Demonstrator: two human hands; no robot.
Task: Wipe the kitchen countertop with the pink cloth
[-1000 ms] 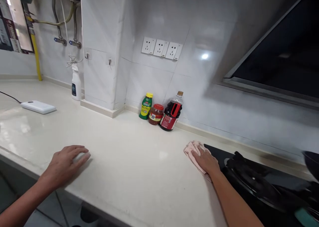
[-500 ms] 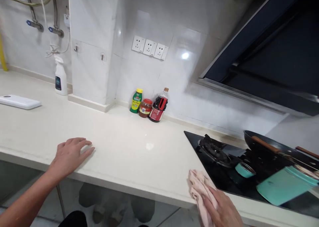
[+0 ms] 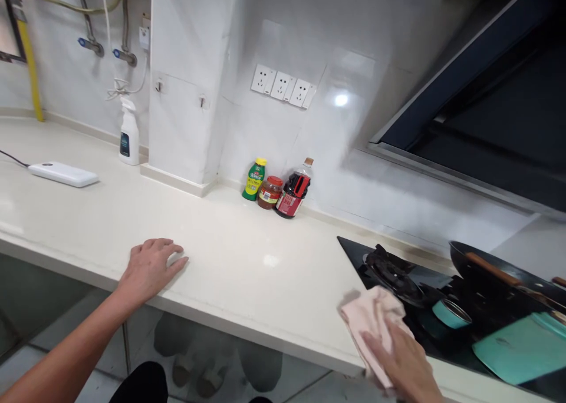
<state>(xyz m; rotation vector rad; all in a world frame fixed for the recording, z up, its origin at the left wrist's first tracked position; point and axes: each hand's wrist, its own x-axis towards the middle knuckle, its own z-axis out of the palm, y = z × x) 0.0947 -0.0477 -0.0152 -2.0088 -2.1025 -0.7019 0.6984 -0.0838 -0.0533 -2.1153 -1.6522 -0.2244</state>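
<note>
A crumpled pale pink cloth (image 3: 369, 317) is gripped in my right hand (image 3: 404, 362) at the countertop's front edge, beside the left corner of the black gas stove (image 3: 349, 247). The cloth covers part of the stove's near-left edge and hides some of my fingers. My left hand (image 3: 152, 264) rests on the white countertop (image 3: 230, 273) near the front edge, fingers apart, holding nothing.
Against the wall stand a green squeeze bottle (image 3: 254, 180), a red-lidded jar (image 3: 270, 193) and a dark sauce bottle (image 3: 294, 191). A spray bottle (image 3: 129, 135) and a white power bank (image 3: 63, 174) lie left. On the stove are a wok (image 3: 464, 253), a teal lid (image 3: 451, 314) and a teal canister (image 3: 522, 347).
My right hand has moved the cloth up and away from the front edge, toward the stove's left side. The view has turned slightly left. My left hand stays on the countertop.
</note>
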